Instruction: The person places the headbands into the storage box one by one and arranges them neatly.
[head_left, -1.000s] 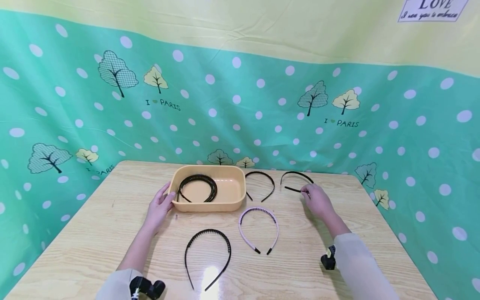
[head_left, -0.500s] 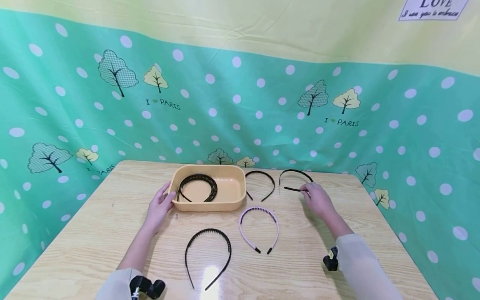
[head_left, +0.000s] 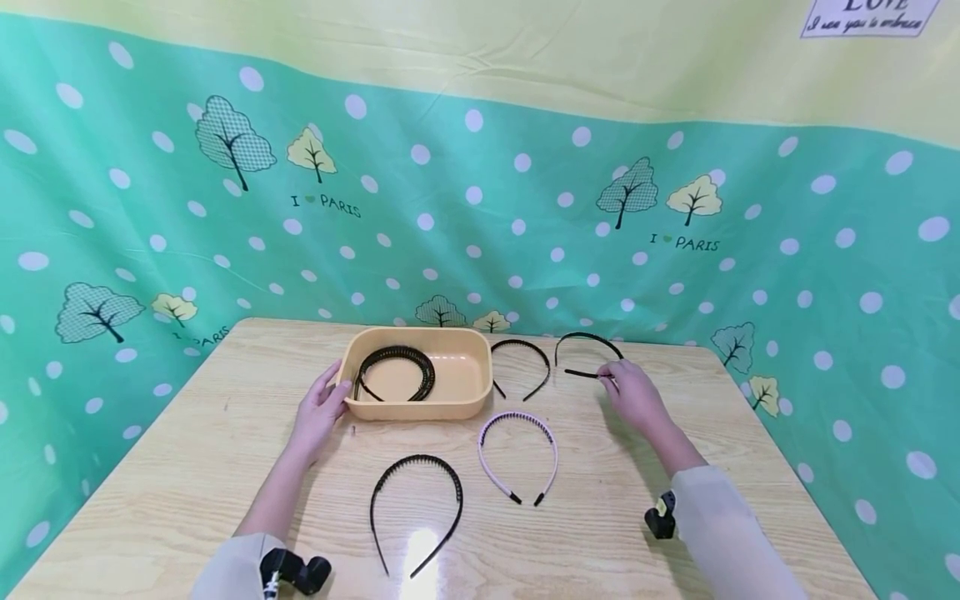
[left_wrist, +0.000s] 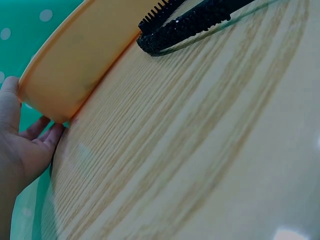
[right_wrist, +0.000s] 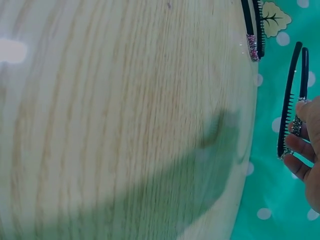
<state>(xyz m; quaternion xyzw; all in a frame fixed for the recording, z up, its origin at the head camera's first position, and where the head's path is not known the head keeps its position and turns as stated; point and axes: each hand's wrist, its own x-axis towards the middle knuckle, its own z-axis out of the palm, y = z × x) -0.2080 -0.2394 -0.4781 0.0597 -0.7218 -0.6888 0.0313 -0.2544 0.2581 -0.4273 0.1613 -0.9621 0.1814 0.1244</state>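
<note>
My left hand (head_left: pixel 318 417) holds the left end of a peach plastic bin (head_left: pixel 420 412), thumb at the rim and fingers against the outside wall. Inside the bin, at its left, lie several nested black toothed headbands (head_left: pixel 429 379). My right hand (head_left: pixel 636 398) grips a black headband (head_left: pixel 588 336) by one side, near the table's far right. In the right wrist view this headband (right_wrist: pixel 286 110) shows teeth and sparkly stones, and stands off the table with my fingers around its stone-covered part.
Another black headband (head_left: pixel 547 367) lies just right of the bin. A pink-lilac headband (head_left: pixel 557 467) with black tips lies in front of it, and a black toothed headband (head_left: pixel 372 517) nearer the front. A green dotted curtain (head_left: pixel 472 250) hangs behind the wooden table (head_left: pixel 187 467).
My right hand has shifted slightly left with the black headband in its grip. The left hand and the bin stay in place.
</note>
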